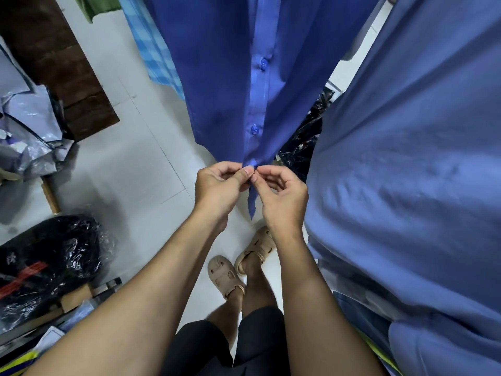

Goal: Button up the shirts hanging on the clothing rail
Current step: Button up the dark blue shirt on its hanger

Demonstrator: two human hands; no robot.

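White tiled floor (122, 164), plastic-wrapped bundles (46, 256).

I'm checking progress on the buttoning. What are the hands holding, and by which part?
Both the left hand and right hand pinch the dark blue shirt at the bottom of its button placket.

Bare forearms, black knee-length shorts (206, 346), beige perforated strap sandals (223, 275)
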